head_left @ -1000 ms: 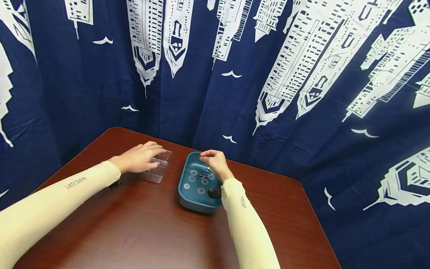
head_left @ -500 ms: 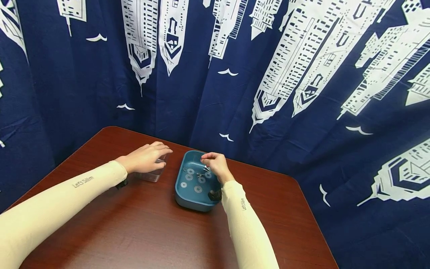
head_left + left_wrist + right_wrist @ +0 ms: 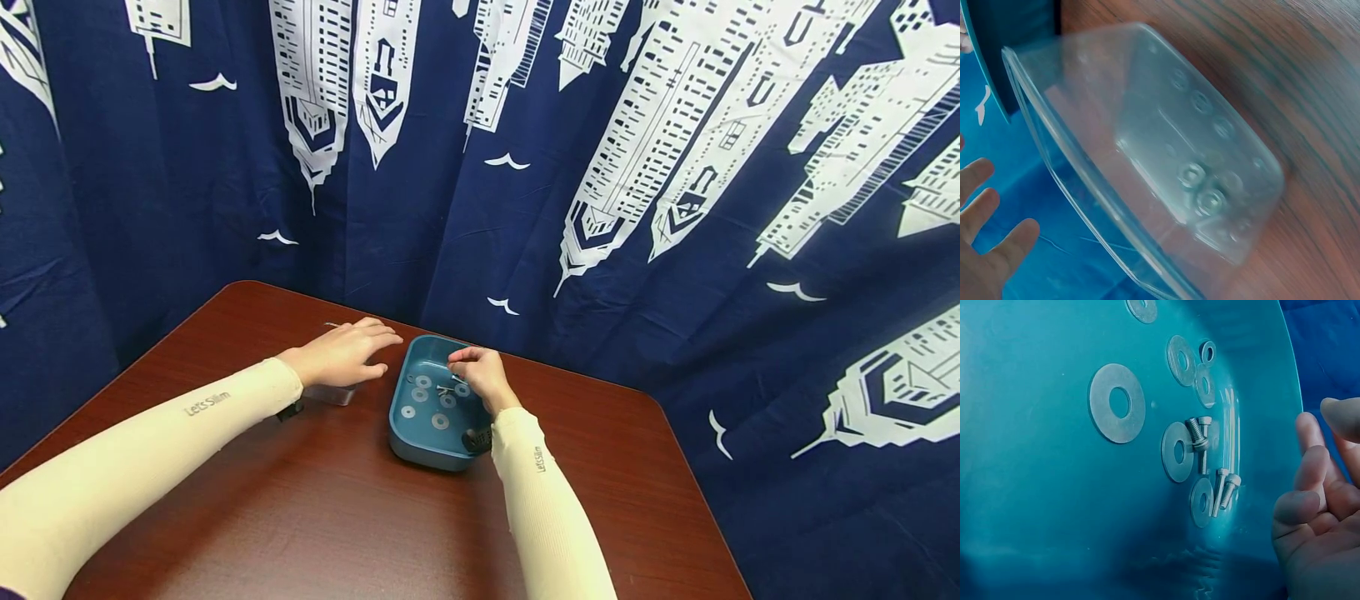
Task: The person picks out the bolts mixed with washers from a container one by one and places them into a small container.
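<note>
My left hand (image 3: 348, 354), fingers spread and holding nothing, hovers over and beside a clear plastic box (image 3: 332, 395), covering much of it. In the left wrist view the box (image 3: 1147, 250) has small round metal pieces (image 3: 1212, 202) at its bottom, and the fingers (image 3: 1013, 247) are apart from its rim. Above the far right part of a blue tray (image 3: 429, 457) is my right hand (image 3: 486, 379). The right wrist view shows its fingers (image 3: 1310, 469) loosely bent, thumb apart, nothing visible between them. Several flat washers (image 3: 1100, 403) and screws (image 3: 1230, 490) lie in the tray.
Both containers stand near the far edge of a brown wooden table (image 3: 360, 517). Behind it hangs a dark blue curtain (image 3: 420, 250) with white building prints. A small ring (image 3: 1208, 354) also lies in the tray.
My left hand has moved right, across the clear box towards the tray. My right hand has stayed over the tray with little movement. The head view has shifted slightly.
</note>
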The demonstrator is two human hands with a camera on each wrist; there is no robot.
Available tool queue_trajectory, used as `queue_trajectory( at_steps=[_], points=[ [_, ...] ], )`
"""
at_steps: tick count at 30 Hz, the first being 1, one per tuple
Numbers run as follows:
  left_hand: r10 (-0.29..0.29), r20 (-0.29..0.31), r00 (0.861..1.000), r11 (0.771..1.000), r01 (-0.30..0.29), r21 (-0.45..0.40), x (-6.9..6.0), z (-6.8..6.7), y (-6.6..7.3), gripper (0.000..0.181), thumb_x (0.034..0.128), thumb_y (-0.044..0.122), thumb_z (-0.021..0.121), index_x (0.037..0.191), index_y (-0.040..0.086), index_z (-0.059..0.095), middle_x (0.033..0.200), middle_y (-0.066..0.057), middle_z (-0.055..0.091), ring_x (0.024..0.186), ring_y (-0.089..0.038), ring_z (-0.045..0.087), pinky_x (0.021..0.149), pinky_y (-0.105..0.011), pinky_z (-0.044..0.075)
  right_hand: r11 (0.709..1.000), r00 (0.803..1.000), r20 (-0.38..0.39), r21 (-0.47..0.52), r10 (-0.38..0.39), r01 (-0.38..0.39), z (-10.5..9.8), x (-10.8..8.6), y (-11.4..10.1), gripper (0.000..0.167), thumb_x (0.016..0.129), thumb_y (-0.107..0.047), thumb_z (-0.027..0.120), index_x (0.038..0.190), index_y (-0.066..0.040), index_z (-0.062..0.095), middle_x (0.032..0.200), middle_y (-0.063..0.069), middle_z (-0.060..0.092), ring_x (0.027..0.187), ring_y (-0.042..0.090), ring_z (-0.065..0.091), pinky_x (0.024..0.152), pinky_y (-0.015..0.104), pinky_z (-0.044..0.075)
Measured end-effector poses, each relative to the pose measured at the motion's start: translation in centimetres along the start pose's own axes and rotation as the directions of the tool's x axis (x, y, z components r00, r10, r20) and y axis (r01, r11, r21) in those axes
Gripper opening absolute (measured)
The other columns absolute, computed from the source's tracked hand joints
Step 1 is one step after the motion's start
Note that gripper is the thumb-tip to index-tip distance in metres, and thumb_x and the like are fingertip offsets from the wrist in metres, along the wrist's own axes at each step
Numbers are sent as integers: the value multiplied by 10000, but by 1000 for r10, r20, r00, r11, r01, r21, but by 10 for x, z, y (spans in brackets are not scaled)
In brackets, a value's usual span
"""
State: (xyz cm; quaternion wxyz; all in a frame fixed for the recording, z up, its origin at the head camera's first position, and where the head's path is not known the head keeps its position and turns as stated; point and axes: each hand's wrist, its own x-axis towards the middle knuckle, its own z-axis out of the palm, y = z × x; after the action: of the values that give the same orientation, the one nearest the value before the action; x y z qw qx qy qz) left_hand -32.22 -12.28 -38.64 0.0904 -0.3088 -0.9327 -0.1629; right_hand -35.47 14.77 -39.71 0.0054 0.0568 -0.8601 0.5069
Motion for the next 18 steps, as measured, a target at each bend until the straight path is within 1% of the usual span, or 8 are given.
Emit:
queue_trajectory(
  at_steps=[2, 3, 5, 8, 11, 15, 17, 18],
  points=[
    [2, 7, 1000, 1000, -2, -3, 3, 1, 4, 535, 947, 283, 669, 1439, 109, 551, 1450, -100, 553, 1402, -319, 422, 1104, -583, 388, 1000, 1000, -4, -24, 1, -1, 0, 0, 0, 125, 854, -62, 727, 959, 2, 751, 826, 23, 672, 778, 230, 580, 735, 358, 506],
    [3, 12, 1000, 1000, -3, -4, 4, 2, 6, 537, 948, 284, 669, 1440, 108, 549, 1449, -100, 552, 1399, -319, 424, 1103, -584, 388, 999, 1000, -4, -35, 3, -3, 0, -1, 0, 124, 854, -63, 727, 958, 1, 752, 820, 23, 669, 763, 207, 571, 718, 338, 500],
    [0, 30, 1000, 1000, 0, -3, 7, 3, 9, 546, 950, 300, 666, 1448, 114, 543, 1451, -89, 549, 1397, -306, 425, 1108, -573, 389, 998, 1000, -2, -62, 6, -6, 1, -1, 0, 121, 855, -65, 725, 954, 0, 754, 804, 30, 662, 733, 171, 553, 681, 304, 484],
    [2, 56, 998, 1000, -2, -5, 12, 6, 13, 551, 956, 321, 657, 1456, 122, 536, 1458, -77, 545, 1400, -292, 421, 1116, -560, 388, 995, 1000, 1, -98, 16, -16, 3, -1, 0, 117, 846, -65, 730, 942, -5, 759, 785, 23, 668, 717, 156, 560, 647, 263, 461],
    [11, 71, 997, 1000, -11, 6, 15, 10, 16, 554, 963, 343, 646, 1461, 129, 532, 1468, -73, 539, 1402, -285, 419, 1115, -552, 393, 993, 1000, 10, -120, 24, -23, 6, -1, 0, 152, 835, -57, 729, 967, 11, 760, 774, 8, 665, 748, 222, 610, 652, 269, 474],
    [35, 72, 997, 999, -37, 24, 18, 13, 18, 549, 964, 348, 638, 1455, 123, 536, 1466, -82, 541, 1377, -286, 441, 1092, -550, 414, 992, 998, 31, -117, 51, -47, 9, 0, -1, 205, 837, -40, 707, 1023, 37, 747, 755, 6, 649, 840, 349, 662, 669, 350, 524],
    [43, 78, 996, 999, -45, 26, 19, 15, 20, 551, 963, 349, 637, 1454, 121, 537, 1467, -87, 539, 1373, -285, 447, 1089, -551, 417, 992, 996, 44, -107, 77, -72, 11, 0, -1, 220, 841, -35, 698, 1043, 42, 742, 746, 17, 642, 835, 358, 665, 641, 357, 520],
    [45, 81, 996, 999, -48, 26, 19, 15, 21, 551, 963, 348, 636, 1454, 120, 536, 1469, -90, 537, 1374, -285, 446, 1088, -552, 417, 991, 995, 49, -109, 88, -82, 12, 1, -1, 222, 842, -35, 695, 1046, 39, 740, 744, 22, 643, 813, 339, 665, 618, 347, 517]
  ],
)
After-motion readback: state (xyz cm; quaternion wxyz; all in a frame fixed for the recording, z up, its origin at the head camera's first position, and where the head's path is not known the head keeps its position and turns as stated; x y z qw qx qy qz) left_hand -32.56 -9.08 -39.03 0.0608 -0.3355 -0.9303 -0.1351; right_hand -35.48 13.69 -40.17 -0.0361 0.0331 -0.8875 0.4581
